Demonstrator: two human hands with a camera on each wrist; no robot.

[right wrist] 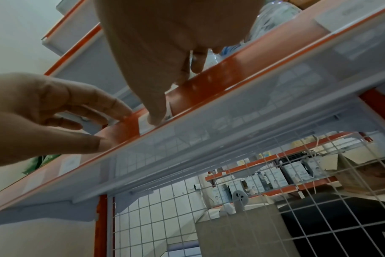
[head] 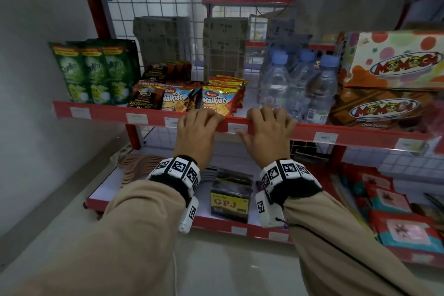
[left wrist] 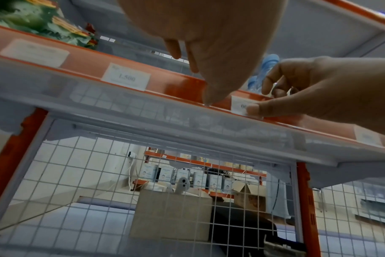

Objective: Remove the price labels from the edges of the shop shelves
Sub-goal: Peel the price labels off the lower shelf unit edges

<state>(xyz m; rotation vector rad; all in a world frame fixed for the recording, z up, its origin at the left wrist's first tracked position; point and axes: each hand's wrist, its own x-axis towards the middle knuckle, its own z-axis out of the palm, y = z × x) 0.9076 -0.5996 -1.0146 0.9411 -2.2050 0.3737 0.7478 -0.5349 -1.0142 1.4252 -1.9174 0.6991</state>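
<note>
Both hands are working at the red shelf edge [head: 312, 131] running across the middle of the head view. The left hand [head: 195, 128] is sitting just left of centre, its fingers draped over the top of the strip and its thumb reaching underneath, so it is clasping the edge itself rather than any paper. The right hand [head: 266, 128] is sitting just right of centre, its fingers hooked over the top of the strip as well. Between the two hands, a white price label [head: 237, 128] is lying behind the clear cover of the strip. In the left wrist view, at centre right, the right thumb [left wrist: 256, 109] is pressing on the lower right corner of this label [left wrist: 240, 104]; whether the label is actually pinched, I cannot tell.

More price labels are sitting along the same strip: one [head: 136, 118] to the left, and another [head: 325, 137] to the right. On the shelf above the strip, Malkist packets [head: 213, 101] are standing at centre, green pouches [head: 93, 72] at the left, water bottles [head: 298, 86] right of centre and Momogi boxes [head: 394, 62] at the far right.
</note>
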